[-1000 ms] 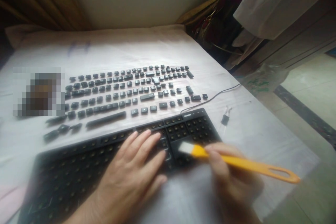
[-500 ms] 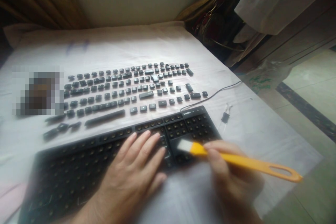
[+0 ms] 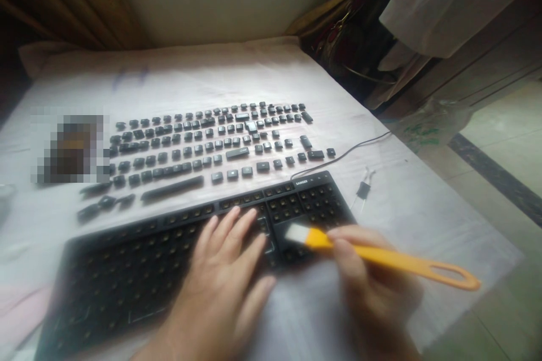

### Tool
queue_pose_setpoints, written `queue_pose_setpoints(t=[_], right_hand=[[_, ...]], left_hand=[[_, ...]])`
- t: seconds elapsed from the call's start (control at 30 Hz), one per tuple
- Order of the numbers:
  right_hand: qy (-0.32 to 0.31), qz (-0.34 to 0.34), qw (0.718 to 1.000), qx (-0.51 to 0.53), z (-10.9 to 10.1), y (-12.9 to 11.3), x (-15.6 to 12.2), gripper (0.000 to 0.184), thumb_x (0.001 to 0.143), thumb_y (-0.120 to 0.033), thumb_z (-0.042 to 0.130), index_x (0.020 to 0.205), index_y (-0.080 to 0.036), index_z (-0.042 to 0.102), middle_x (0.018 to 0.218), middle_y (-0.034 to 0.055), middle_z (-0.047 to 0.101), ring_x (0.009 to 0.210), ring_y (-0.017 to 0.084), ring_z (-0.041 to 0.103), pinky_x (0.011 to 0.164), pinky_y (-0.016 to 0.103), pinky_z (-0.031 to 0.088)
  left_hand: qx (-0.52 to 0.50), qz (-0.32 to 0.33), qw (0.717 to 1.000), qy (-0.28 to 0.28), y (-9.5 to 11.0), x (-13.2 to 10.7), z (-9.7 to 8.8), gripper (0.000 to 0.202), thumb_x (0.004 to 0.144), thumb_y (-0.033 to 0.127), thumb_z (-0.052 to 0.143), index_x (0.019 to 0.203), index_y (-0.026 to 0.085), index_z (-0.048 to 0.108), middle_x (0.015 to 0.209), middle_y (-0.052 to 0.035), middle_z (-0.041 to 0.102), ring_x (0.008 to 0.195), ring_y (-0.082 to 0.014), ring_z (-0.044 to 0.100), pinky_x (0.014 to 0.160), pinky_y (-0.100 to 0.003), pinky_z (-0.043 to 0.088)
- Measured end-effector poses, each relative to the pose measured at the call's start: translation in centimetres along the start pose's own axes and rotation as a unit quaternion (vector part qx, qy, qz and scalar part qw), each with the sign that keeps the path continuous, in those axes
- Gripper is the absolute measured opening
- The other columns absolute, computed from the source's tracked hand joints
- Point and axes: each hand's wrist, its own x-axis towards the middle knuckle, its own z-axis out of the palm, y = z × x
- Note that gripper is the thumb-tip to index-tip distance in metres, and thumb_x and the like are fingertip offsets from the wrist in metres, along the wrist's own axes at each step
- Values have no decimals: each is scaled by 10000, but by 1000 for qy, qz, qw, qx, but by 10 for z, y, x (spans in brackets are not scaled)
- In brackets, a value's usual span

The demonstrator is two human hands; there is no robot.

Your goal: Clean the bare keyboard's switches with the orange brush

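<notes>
A black keyboard (image 3: 122, 271) with its keycaps off lies across the front of the table. On its middle part rests my left hand (image 3: 224, 271), palm down with the fingers stretched out. My right hand (image 3: 368, 271) is closed round the handle of a yellow brush (image 3: 393, 258). The brush's white bristles (image 3: 296, 233) are over the blank part near the keyboard's number pad. Behind the keyboard, loose black keycaps (image 3: 198, 135) lie in rows, with the long space bar (image 3: 173, 188) among them.
A small keycap puller (image 3: 363, 189) with wire loops lies right of the keyboard. The keyboard's cable (image 3: 342, 153) runs off the table's right edge. A blurred-out item (image 3: 74, 146) is at the left. White cloth (image 3: 203, 76) covers the table. A clear plastic bag (image 3: 432, 124) is beyond the right edge.
My left hand's thumb has spread a little farther from the fingers. The right hand still holds the brush at nearly the same spot. The view has shifted slightly.
</notes>
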Motion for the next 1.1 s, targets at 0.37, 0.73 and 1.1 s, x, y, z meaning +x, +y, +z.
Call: queue_pose_setpoints(t=[0.37,0.73,1.1], right_hand=[[3,6,1000,10,0,-4,-1,91,927,-165,645,894,-233,696,744,2,748,602,175,713,560,277,598],[36,-15,999,14,-2,0,1,85,917,-160,649,919,-224,706,765,7,757,638,181,736,602,276,605],[-33,-6,998,46,8,1,3,170,951,-113,614,1054,-212,706,910,34,776,787,172,760,714,272,641]], left_hand=[[-19,-63,998,-23,10,-7,5,388,986,279,496,1340,211,641,1581,-178,466,1508,-403,360,1057,-762,429],[-7,-49,999,-15,20,-2,4,430,988,244,487,1404,186,581,1574,-198,468,1521,-403,334,1061,-788,393],[27,-40,999,-25,23,-3,2,460,968,245,517,1418,310,585,1626,-131,407,1530,-387,313,1133,-748,339]])
